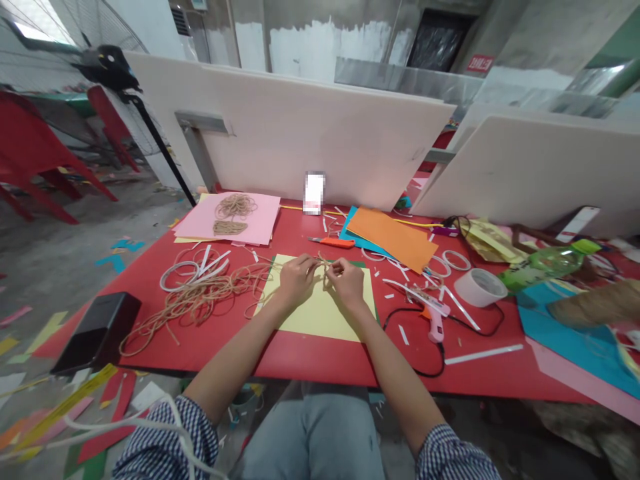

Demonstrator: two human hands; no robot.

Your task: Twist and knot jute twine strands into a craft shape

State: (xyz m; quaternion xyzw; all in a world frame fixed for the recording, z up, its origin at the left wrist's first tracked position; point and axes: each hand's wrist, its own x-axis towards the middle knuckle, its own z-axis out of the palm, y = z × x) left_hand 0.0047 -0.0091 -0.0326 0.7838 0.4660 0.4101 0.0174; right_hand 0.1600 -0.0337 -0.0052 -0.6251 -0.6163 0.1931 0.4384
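Observation:
Over a pale yellow paper sheet, my left hand and my right hand face each other, fingertips pinched on a thin brown twine. A short piece hangs down beside my right fingers. From my left hand the twine seems to run left toward a loose tangle of twine on the red table. Just beyond my hands lies an orange utility knife. The exact knot or loop between my fingertips is too small to make out.
Right of the sheet are a pink glue gun, a roll of white tape, a green bottle and a twine spool. Orange paper and a phone stand behind. A black box sits at left.

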